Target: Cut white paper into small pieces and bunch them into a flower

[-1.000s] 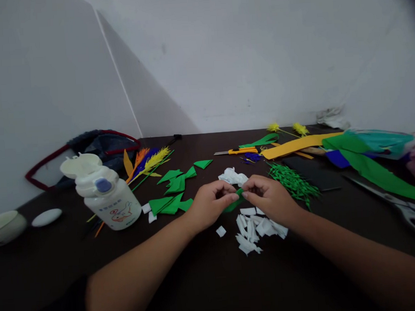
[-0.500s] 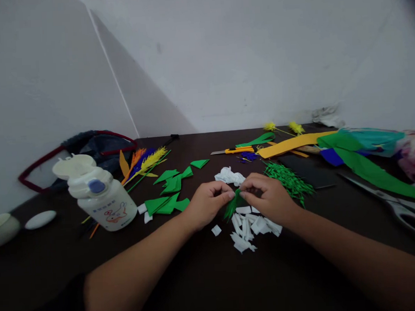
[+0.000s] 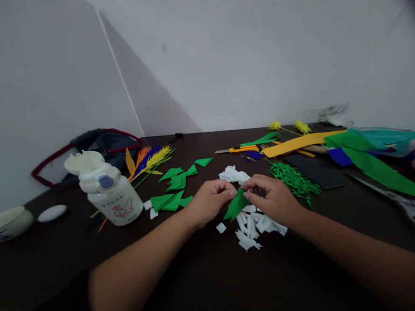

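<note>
Far-left of the white paper scraps (image 3: 247,230), left hand (image 3: 211,203) is holding thumb and forefinger close, can't tell if gripping; green crepe-paper piece (image 3: 235,207) is hanging at their far-left edge, tear risk if tugged; right hand (image 3: 271,197), above them, is pinching it, could scatter scraps if dipping.

Dim, greyish light; 1 slanting shadow on the wall (image 3: 240,59); frame's upper-right corner darkened.

Wall (image 3: 237,64): pale grey, faintly smudged
Line (image 3: 119,69): pale, slanting down at left
Shade (image 3: 153,109): dark wedge right of the line
Table (image 3: 208,277): dark brown
Light: dim
</note>
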A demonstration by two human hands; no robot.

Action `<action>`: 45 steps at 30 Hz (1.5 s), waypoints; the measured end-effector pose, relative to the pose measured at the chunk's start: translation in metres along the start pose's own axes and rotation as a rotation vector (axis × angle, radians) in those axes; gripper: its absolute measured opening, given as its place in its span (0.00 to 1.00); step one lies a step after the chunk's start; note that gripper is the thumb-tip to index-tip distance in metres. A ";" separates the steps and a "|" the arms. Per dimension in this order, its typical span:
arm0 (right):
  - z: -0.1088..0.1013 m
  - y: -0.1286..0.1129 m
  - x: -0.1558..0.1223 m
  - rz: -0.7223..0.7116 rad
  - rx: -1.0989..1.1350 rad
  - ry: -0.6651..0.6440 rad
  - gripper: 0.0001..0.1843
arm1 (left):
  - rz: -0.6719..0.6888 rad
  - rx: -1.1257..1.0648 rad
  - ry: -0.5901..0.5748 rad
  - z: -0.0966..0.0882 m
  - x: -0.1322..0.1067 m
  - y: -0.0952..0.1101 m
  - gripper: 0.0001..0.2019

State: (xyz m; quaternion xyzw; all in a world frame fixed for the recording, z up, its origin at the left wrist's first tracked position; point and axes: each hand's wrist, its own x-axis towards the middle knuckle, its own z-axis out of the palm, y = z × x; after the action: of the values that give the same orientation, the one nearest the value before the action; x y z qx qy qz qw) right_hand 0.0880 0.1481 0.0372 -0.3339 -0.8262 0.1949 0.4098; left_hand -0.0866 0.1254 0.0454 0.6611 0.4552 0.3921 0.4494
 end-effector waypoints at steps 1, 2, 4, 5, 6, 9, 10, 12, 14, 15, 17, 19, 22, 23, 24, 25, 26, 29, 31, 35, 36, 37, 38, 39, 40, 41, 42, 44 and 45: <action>0.000 0.000 -0.001 -0.012 0.009 0.014 0.09 | -0.012 -0.039 -0.004 0.000 0.000 0.000 0.09; 0.001 0.000 -0.001 -0.034 0.012 0.024 0.13 | -0.027 -0.078 -0.006 0.001 0.000 -0.001 0.09; 0.002 0.000 -0.002 -0.120 -0.007 0.021 0.17 | -0.054 -0.152 -0.012 0.001 -0.001 -0.004 0.10; 0.002 0.001 -0.003 -0.183 -0.027 0.008 0.18 | -0.066 -0.189 -0.018 0.001 -0.001 -0.005 0.11; 0.003 0.001 -0.003 -0.253 -0.052 -0.008 0.18 | -0.076 -0.224 -0.029 0.001 -0.001 -0.006 0.11; 0.006 0.004 -0.003 -0.430 -0.128 -0.054 0.17 | -0.088 -0.312 -0.075 0.003 -0.002 -0.008 0.11; 0.006 0.005 -0.003 -0.467 -0.145 -0.056 0.16 | -0.089 -0.327 -0.088 0.003 -0.002 -0.008 0.11; 0.006 0.005 -0.004 -0.498 -0.159 -0.042 0.14 | -0.089 -0.329 -0.094 0.001 -0.002 -0.007 0.11; 0.005 0.005 -0.004 -0.481 -0.153 -0.022 0.12 | -0.092 -0.280 -0.064 -0.007 -0.001 -0.009 0.10; 0.004 0.005 -0.004 -0.463 -0.145 -0.012 0.11 | -0.096 -0.224 -0.031 -0.014 0.000 -0.011 0.10; 0.002 0.003 -0.005 -0.430 -0.123 0.007 0.12 | -0.113 -0.015 0.050 -0.034 0.004 -0.017 0.08; -0.001 0.002 -0.006 -0.410 -0.098 0.026 0.12 | -0.159 0.350 0.119 -0.056 0.010 -0.025 0.08; -0.004 0.000 -0.008 -0.406 -0.063 0.036 0.13 | -0.162 0.458 0.217 -0.076 0.015 -0.030 0.04; -0.004 -0.001 -0.008 -0.418 -0.053 0.032 0.13 | -0.140 0.465 0.246 -0.075 0.016 -0.029 0.02; -0.004 -0.001 -0.008 -0.434 -0.044 0.026 0.14 | -0.116 0.461 0.262 -0.071 0.014 -0.026 0.03; -0.004 -0.002 -0.008 -0.453 -0.036 0.021 0.14 | -0.079 0.430 0.253 -0.064 0.012 -0.021 0.06; -0.004 -0.002 -0.008 -0.470 -0.029 0.015 0.14 | -0.011 0.281 0.170 -0.055 0.009 -0.015 0.09; -0.002 -0.002 -0.007 -0.501 -0.010 -0.005 0.13 | 0.063 -0.048 -0.201 -0.025 -0.002 0.000 0.14; -0.001 -0.001 -0.005 -0.481 -0.001 -0.021 0.13 | 0.057 -0.083 -0.216 -0.012 -0.007 0.005 0.13; -0.004 0.003 -0.002 -0.273 0.008 0.030 0.13 | 0.039 -0.072 -0.012 -0.004 -0.005 0.000 0.05; -0.004 0.003 -0.002 -0.205 0.020 0.049 0.12 | 0.036 -0.067 0.025 -0.004 -0.004 -0.002 0.05; -0.005 0.004 -0.001 -0.142 0.033 0.067 0.10 | 0.031 -0.066 0.055 -0.003 -0.002 -0.003 0.05; -0.006 0.004 -0.001 -0.080 0.047 0.082 0.07 | 0.023 -0.064 0.080 -0.002 -0.001 -0.004 0.05; -0.006 0.003 -0.001 -0.023 0.056 0.091 0.05 | 0.015 -0.057 0.103 -0.001 0.000 -0.004 0.05; -0.007 0.002 -0.001 0.028 0.054 0.095 0.04 | 0.010 -0.043 0.125 0.001 0.000 -0.004 0.06; -0.007 0.001 -0.001 0.067 0.042 0.097 0.04 | 0.007 -0.022 0.146 0.003 0.000 -0.004 0.06; -0.007 -0.001 -0.001 0.091 0.021 0.099 0.05 | 0.007 -0.001 0.165 0.005 0.000 -0.003 0.06; -0.006 -0.004 -0.001 0.098 -0.023 0.106 0.08 | 0.011 0.029 0.192 0.010 0.000 -0.001 0.06; -0.006 -0.005 0.000 0.087 -0.035 0.114 0.09 | 0.015 0.032 0.202 0.012 0.000 0.000 0.06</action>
State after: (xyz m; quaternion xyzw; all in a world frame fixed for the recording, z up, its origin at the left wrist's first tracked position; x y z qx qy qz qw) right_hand 0.0909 0.1446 0.0435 -0.3873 -0.7894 0.1788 0.4415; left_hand -0.0755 0.1228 0.0419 0.6287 0.4994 0.4529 0.3875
